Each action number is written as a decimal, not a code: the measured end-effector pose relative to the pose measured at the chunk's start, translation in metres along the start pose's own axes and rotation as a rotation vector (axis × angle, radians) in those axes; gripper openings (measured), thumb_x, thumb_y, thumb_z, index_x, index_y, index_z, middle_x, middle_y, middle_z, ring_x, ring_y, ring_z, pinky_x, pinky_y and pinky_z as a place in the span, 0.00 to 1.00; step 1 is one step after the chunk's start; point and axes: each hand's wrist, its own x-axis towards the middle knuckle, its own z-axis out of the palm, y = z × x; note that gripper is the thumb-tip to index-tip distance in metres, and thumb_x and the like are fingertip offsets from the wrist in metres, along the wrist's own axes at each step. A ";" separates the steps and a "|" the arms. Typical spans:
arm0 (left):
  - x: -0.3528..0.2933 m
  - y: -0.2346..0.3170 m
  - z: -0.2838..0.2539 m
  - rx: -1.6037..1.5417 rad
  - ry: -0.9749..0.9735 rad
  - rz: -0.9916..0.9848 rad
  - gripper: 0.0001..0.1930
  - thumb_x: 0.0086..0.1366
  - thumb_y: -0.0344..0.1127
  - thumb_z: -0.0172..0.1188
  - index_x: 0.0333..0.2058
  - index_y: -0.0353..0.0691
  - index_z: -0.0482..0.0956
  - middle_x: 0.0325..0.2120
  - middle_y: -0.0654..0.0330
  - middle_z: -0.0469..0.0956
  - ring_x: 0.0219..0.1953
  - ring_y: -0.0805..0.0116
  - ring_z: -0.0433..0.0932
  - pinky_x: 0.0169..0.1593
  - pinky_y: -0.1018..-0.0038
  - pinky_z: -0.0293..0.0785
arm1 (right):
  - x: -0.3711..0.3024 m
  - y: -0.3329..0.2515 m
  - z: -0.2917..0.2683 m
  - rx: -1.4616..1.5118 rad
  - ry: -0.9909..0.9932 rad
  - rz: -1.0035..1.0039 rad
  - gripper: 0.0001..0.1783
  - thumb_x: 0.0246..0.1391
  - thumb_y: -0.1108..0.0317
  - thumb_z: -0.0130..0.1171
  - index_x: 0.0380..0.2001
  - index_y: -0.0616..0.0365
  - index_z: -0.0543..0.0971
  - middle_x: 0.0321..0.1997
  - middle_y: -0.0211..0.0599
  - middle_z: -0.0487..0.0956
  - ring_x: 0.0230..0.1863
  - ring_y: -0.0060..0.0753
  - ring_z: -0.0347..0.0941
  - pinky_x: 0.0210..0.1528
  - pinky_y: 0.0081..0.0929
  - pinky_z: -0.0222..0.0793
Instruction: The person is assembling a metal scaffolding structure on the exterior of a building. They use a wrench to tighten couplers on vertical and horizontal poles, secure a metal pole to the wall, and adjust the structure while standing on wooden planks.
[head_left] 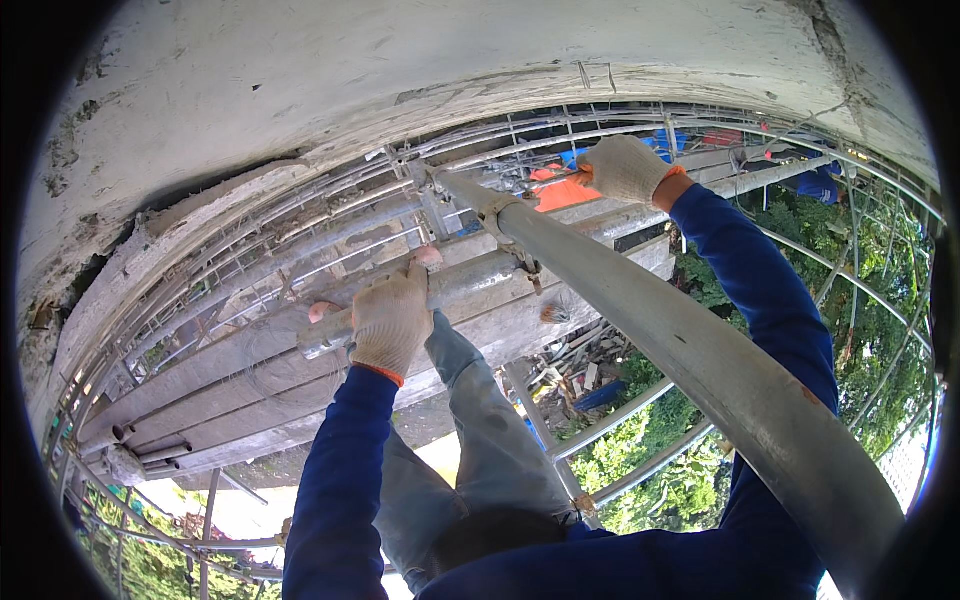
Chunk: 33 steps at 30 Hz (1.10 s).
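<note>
My left hand point(390, 318), in a pale knit glove with an orange cuff, is closed around a grey metal scaffold tube point(470, 280) running sideways above the planks. To the right and farther off, my right hand point(625, 168) wears a matching glove. Its fingers are curled, and what they hold, if anything, is hidden. A thick grey standing tube point(680, 340) passes between my arms, large in the foreground at lower right. Around its far part sits a rusty clamp point(497, 212). Another coupler point(530, 268) shows where the sideways tube passes behind it.
Worn planks point(230, 385) form the platform under my legs. A pale, cracked concrete surface point(350, 70) curves along the far side, with rows of scaffold tubes point(310, 215) below it. Rubble point(590, 375) and green foliage point(650, 460) show below at right. An orange sheet point(562, 192) lies beyond.
</note>
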 end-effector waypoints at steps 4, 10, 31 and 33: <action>-0.001 0.000 0.002 0.004 0.006 -0.024 0.26 0.55 0.42 0.69 0.53 0.42 0.76 0.39 0.57 0.84 0.41 0.55 0.86 0.42 0.61 0.82 | 0.015 0.011 0.040 0.141 0.018 -0.083 0.25 0.63 0.42 0.54 0.34 0.52 0.86 0.27 0.47 0.83 0.31 0.56 0.80 0.36 0.49 0.75; 0.000 0.002 0.001 -0.042 -0.029 -0.041 0.27 0.55 0.42 0.71 0.53 0.41 0.76 0.42 0.57 0.83 0.44 0.56 0.85 0.45 0.62 0.82 | 0.050 -0.003 0.095 0.409 0.345 -0.196 0.23 0.65 0.45 0.55 0.31 0.53 0.86 0.25 0.48 0.81 0.29 0.57 0.78 0.31 0.48 0.72; -0.001 -0.003 0.003 -0.030 0.061 0.014 0.19 0.56 0.37 0.65 0.47 0.41 0.79 0.35 0.56 0.84 0.42 0.57 0.85 0.42 0.62 0.81 | 0.056 -0.011 0.060 0.249 -0.073 -0.079 0.39 0.69 0.37 0.39 0.27 0.58 0.85 0.25 0.53 0.81 0.31 0.62 0.78 0.37 0.53 0.73; -0.002 -0.003 0.005 -0.036 0.082 0.030 0.19 0.57 0.36 0.64 0.48 0.41 0.79 0.35 0.55 0.84 0.41 0.57 0.85 0.42 0.62 0.81 | 0.046 -0.021 0.042 0.213 -0.067 -0.023 0.39 0.68 0.36 0.41 0.26 0.59 0.85 0.27 0.53 0.82 0.33 0.60 0.79 0.40 0.52 0.74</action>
